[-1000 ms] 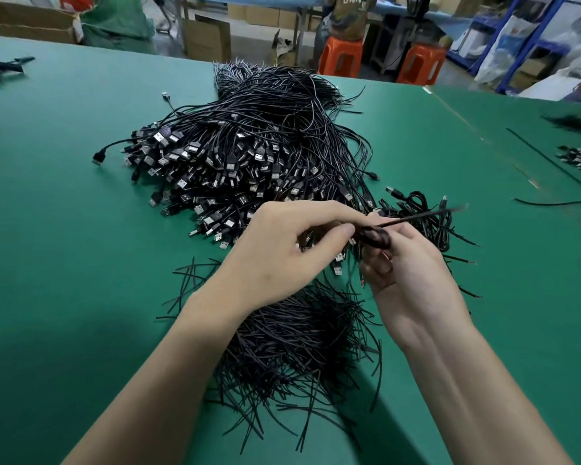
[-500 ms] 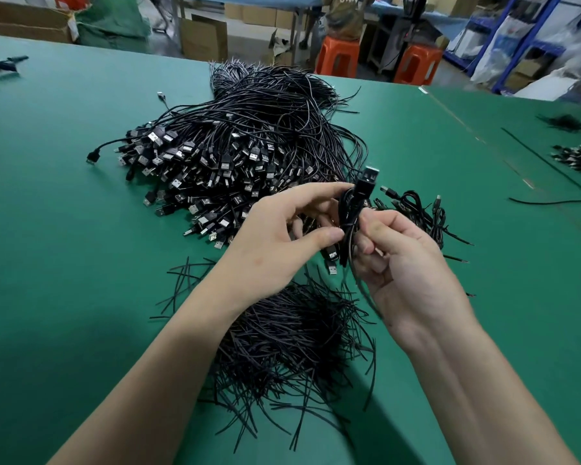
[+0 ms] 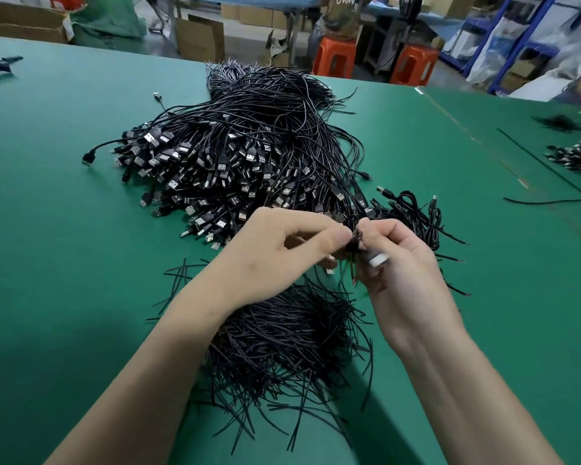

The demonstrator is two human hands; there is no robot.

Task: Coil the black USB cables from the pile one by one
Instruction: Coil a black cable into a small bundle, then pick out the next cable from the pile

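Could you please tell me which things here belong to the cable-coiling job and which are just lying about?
Job: pile of USB cables, held cable between left hand and right hand, coiled cables beside the pile, short black wire pieces (probably ties).
Lying about: orange stools, cardboard box, far-right cable heap.

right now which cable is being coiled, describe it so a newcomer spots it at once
Start at the big pile of black USB cables in the middle of the green table. At its near edge the left grip and right grip meet, pinching a small black bundle between them. It is the only cable lifted off the table; the rest lie on it.
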